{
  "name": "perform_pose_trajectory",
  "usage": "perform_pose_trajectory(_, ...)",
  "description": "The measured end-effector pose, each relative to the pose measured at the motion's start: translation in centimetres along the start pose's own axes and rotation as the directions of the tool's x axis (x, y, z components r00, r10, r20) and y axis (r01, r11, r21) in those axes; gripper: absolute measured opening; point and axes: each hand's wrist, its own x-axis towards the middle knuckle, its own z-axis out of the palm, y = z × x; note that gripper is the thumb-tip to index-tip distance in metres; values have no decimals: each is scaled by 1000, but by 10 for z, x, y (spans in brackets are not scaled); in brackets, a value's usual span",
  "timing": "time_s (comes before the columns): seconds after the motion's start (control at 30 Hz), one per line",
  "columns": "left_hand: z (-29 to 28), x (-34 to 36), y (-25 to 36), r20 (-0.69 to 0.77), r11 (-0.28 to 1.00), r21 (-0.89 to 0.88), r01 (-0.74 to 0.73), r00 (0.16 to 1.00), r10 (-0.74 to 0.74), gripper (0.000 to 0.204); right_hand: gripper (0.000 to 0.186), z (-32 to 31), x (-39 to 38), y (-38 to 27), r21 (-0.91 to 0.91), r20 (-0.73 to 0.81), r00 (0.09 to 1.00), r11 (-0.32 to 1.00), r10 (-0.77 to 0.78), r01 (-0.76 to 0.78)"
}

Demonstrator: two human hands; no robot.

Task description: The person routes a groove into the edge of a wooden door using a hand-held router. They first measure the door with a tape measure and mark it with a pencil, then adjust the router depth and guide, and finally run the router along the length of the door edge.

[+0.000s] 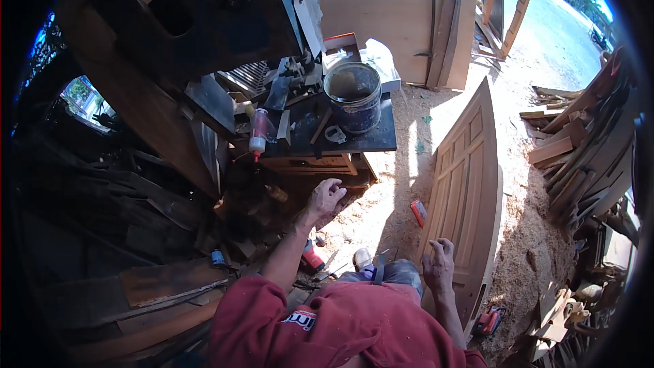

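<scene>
My left hand (325, 197) is raised before the dark bench (368, 136), empty, its fingers loosely bent and apart. Above it on the bench's near side is a squeeze bottle with a red nozzle (258, 129), near a paint bucket (352, 105). My right hand (439, 262) hangs by the pale wooden panel door (460, 170), fingers curled but apart, holding nothing; I cannot tell if it touches the door. A red power tool (312, 257) lies below my left hand, and another (489, 320) is by the door's bottom right. A small red object (418, 212) lies left of the door.
Dark boards (163, 279) are piled at the left, more timber (565, 150) at the right. Plywood sheets (381, 13) stand behind the bench. Sawdust covers the floor (402, 163). A blue can (218, 257) is among the left boards. My shoe (362, 259) shows below my hands.
</scene>
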Motion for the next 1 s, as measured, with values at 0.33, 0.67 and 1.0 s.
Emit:
perform_pose_trajectory(0.33, 1, 169, -11, -264, 937, 344, -62, 951, 160, 74, 32, 62, 189, -23, 112, 324, 900, 956, -291, 269)
perform_pose_trajectory(0.67, 19, 223, -1, -165, 769, 638, 40, 983, 86, 61, 21, 86, 473, -15, 294, 139, 753, 753, -643, 588)
perform_pose_trajectory(1.0, 14, 241, 25, -316, 947, 187, 260, 929, -193, 78, 18, 116, 637, -40, 451, -9, 737, 655, -676, 606)
